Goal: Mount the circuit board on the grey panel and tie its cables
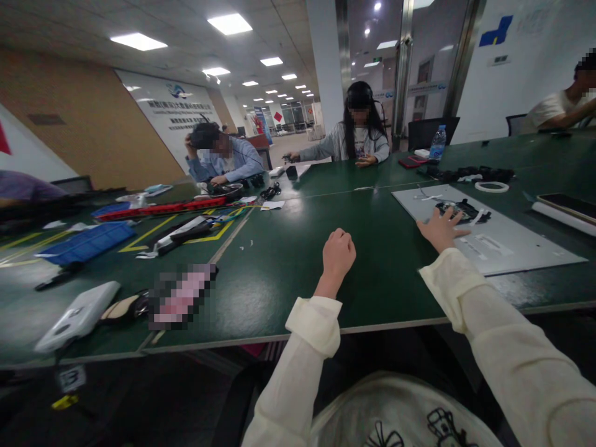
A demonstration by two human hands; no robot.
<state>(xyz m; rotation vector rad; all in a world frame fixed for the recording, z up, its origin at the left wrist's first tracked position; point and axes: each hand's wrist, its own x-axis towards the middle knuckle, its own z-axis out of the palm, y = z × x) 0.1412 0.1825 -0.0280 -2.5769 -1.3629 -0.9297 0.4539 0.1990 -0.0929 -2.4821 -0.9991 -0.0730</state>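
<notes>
My left hand (339, 253) is curled into a fist over the green table (284, 273), near its front edge, with nothing sticking out of it. To the right, my right hand (440, 230) has its fingers spread over a flat grey panel (521, 245). Its fingertips are at the near side of a black electronic part (465, 212) with a white strip across it. Whether they touch that part I cannot tell. White strips and a label (493, 244) lie on the panel.
A roll of tape (492, 187), black parts (484, 174) and a water bottle (437, 144) stand beyond the panel. A phone-like slab (570, 206) lies far right. Leftward are a blue tray (88, 242), a white device (79, 315) and cables (271, 191). Several people sit around the table.
</notes>
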